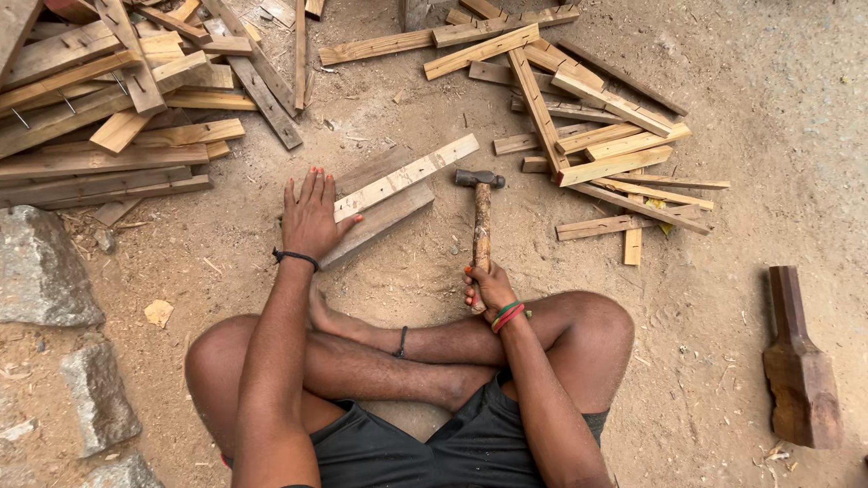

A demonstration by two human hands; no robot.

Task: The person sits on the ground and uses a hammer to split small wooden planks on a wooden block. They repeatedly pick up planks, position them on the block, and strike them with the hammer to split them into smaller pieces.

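The person sits cross-legged on bare dirt, and the right hand [488,287] is closed around the lower end of a hammer [480,212], whose wooden handle points away from the body with the dark metal head resting on the ground just beside the planks. The left hand [312,217] lies flat with fingers spread on the near end of a pale wooden strip [407,174], pressing rather than gripping it; that strip lies on top of a wider, greyer plank [380,221], both running diagonally in front of the knees. The hammer is likely head-heavy, so a hold low on the handle, as here, gives swing but less control, and the worn wood looks dry enough not to slip. The strips seem light and stiff (rough-sawn, probably splintery, and some boards in the left pile [108,99] show nails sticking out), so a flat palm on the face looks safer than fingers at the edges. A second scatter of slats [606,136] lies to the right, a dark carved wooden block [797,361] farther right, and grey stones [45,267] at the left. The ground [723,90] is dusty, uneven packed earth outdoors.
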